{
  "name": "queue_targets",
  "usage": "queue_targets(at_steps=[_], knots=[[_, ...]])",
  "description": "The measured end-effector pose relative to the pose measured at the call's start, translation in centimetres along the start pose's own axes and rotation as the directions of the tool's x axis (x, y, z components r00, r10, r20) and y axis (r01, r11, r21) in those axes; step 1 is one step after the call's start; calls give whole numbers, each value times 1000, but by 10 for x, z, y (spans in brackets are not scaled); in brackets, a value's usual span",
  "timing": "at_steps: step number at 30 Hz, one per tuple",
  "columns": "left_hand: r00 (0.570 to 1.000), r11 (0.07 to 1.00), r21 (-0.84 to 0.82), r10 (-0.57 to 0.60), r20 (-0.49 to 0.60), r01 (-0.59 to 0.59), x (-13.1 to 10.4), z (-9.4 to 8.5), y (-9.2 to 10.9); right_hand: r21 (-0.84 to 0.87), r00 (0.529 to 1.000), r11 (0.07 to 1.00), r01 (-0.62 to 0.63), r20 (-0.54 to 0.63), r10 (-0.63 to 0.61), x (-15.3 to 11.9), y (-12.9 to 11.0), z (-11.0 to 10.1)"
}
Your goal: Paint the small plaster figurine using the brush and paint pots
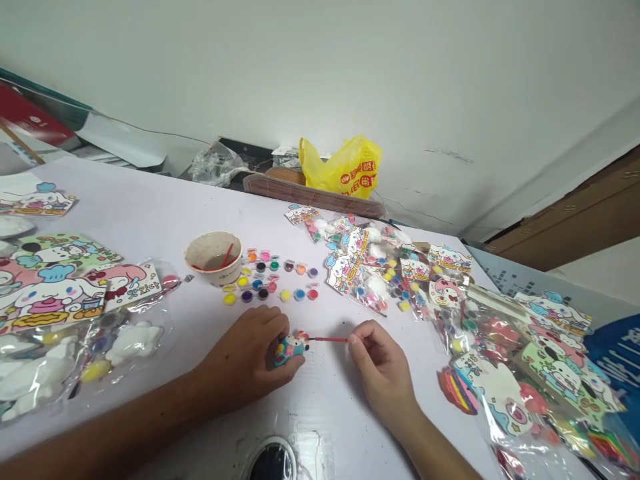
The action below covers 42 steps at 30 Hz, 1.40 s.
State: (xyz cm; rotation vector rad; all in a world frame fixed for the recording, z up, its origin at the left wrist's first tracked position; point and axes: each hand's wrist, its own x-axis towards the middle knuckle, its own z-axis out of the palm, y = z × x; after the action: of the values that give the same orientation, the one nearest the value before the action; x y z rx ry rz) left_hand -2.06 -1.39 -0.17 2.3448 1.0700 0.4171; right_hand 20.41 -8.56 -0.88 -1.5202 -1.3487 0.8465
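My left hand (267, 350) is closed around a small painted figurine (289, 348), blue at its lower part with pink, yellow and red spots; the fingers cover part of it. Pinched in my right hand (380, 360) is a thin red paintbrush (330, 340), its dark tip touching or very close to the figurine's right side. Beyond my left hand, several small open paint pots (263, 293) sit in short rows in many colours. Beside them stands a paper cup (214, 257) with murky liquid and a red stick resting inside.
Bagged figurine kits with cartoon cards lie at left (55, 293) and right (505, 373). More kits (370, 267) are heaped near the far edge. A yellow plastic bag (345, 170) rests behind the table. A round dark object (273, 461) lies at the near edge.
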Motion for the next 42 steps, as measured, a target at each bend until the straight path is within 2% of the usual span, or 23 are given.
queue_targets(at_steps=[6, 10, 14, 22, 30, 42], knots=[[1000, 1000, 6, 13, -18, -13, 0, 1, 1, -82, 997, 994, 79, -11, -80, -3, -1, 1], [999, 1000, 15, 14, -31, -13, 0, 0, 2, -136, 982, 973, 187, 27, -185, -4, -2, 3], [999, 1000, 17, 26, -20, -26, 0, -1, 3, -235, 938, 910, 343, 35, -345, -5, -7, 4], [999, 999, 26, 26, -19, -26, 1, -1, 2, -295, 853, 806, 513, 70, -517, -8, -20, 6], [999, 999, 40, 35, -34, -33, 2, 0, 2, -352, 784, 713, 607, 119, -609, -12, -23, 8], [998, 996, 66, 58, -34, -56, 1, 0, 2, -419, 765, 664, 620, 136, -629, -12, -26, 8]])
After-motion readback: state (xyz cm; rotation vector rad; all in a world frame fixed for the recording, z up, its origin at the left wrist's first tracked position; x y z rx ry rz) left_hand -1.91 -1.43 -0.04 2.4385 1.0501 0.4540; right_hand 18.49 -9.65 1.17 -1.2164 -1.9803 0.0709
